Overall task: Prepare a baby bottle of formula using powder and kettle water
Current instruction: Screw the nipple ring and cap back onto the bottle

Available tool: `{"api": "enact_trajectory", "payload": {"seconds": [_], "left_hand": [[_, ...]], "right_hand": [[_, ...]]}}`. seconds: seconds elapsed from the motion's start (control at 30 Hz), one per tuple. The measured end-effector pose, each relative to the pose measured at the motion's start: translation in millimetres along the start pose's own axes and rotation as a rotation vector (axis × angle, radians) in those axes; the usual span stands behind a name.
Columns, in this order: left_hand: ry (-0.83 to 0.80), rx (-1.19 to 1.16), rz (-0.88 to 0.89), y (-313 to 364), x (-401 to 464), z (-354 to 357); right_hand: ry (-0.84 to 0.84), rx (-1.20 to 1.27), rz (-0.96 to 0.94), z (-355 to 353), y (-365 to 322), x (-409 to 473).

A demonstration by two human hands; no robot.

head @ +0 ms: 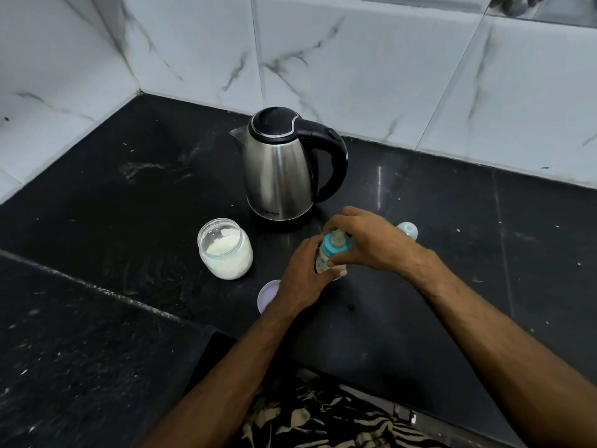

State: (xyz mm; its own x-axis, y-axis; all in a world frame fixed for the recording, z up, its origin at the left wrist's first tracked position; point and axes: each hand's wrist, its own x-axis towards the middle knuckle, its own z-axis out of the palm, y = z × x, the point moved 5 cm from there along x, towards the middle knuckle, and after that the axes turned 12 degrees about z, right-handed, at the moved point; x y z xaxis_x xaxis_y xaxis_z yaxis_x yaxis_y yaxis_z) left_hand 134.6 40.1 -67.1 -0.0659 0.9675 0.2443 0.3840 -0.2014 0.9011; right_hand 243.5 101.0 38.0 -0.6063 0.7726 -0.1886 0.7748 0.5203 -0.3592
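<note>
In front of the kettle [279, 169], my left hand [302, 276] grips the bottle [324, 260]; my right hand [368, 240] pinches its teal collar [336, 247]. A crooked thread could leak.

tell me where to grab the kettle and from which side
Grip the kettle by its black loop handle, coming from the right: the handle arches off that side, clear of the steel body, and the spout points left. It stands upright with its lid shut, so a right hand wrapped round the loop should probably lift it level.

Both hands' grip [303, 276] [371, 240] around baby bottle [324, 258] beside kettle [281, 176]
</note>
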Motion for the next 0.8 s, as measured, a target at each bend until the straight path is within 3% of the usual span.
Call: {"api": "enact_trajectory", "payload": {"seconds": [0.47, 0.63, 0.8], "left_hand": [[-0.001, 0.000, 0.007, 2.3, 1.3, -1.4], [0.015, -0.034, 0.021, 1.8, 0.7, -0.5], [-0.006, -0.018, 0.018, 0.6, 0.9, -0.8]], "right_hand": [[0.140, -0.065, 0.116, 4.5, 6.7, -4.0], [-0.060, 0.095, 0.063, 5.6, 18.4, -10.7], [0.029, 0.137, 0.132, 13.6, 23.6, -8.0]]}}
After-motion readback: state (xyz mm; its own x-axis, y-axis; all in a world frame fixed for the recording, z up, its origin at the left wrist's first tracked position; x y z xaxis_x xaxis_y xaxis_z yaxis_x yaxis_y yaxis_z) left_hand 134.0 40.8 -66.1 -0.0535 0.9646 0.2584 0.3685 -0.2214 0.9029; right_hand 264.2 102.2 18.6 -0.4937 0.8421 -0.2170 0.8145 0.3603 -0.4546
